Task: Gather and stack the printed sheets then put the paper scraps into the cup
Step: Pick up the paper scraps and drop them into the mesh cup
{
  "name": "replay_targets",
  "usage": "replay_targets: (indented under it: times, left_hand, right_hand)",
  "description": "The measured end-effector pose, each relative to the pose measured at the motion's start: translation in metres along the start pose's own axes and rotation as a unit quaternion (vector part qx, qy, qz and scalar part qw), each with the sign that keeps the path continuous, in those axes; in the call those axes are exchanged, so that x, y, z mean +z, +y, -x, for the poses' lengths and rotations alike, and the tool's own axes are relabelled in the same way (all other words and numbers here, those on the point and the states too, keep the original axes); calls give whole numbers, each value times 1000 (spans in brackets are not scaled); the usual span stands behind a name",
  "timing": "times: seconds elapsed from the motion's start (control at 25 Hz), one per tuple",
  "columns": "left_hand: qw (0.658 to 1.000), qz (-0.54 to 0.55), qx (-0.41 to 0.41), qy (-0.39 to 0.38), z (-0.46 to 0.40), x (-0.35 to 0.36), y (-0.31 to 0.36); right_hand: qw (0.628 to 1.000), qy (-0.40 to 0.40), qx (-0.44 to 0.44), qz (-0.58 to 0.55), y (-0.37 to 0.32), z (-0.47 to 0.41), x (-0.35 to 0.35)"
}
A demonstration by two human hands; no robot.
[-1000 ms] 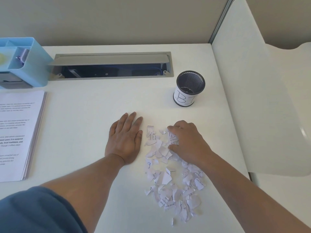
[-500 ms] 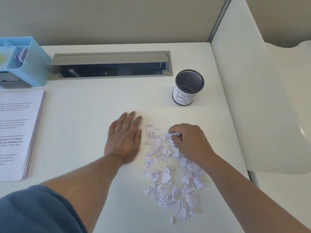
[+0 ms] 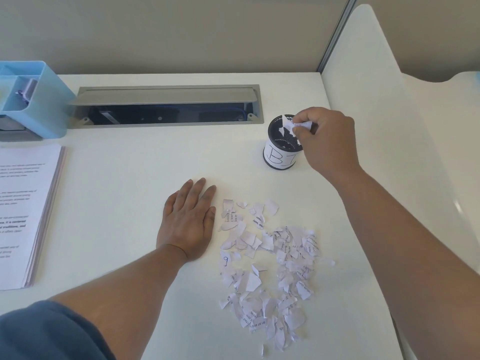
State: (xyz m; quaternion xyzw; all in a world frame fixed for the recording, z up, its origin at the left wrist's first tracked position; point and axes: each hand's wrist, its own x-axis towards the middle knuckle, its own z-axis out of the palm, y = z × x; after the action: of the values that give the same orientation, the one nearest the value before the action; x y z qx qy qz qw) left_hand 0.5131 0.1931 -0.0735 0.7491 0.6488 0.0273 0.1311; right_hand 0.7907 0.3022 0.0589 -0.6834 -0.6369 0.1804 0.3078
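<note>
Head view: our right hand (image 3: 326, 137) pinches scraps (image 3: 301, 125) over the cup (image 3: 281, 158); next, release, then fetch more from the pile (image 3: 270, 263).

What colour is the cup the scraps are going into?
The cup is black mesh with a white paper label around its lower part, shown in the head view.

Dark blue short sleeve (image 3: 46, 331); forearms bare.
</note>
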Motion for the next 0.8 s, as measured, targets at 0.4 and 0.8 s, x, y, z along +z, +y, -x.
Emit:
replay_targets:
  times: [0.4,0.8]
  left_hand:
    - [1000,4,-1,-7,0,-1,0]
    - [1000,4,1,-5,1,-2,0]
  right_hand:
    - [993,-58,-7,99,4,-14,19]
    - [972,-199,-126,8,-10,77,58]
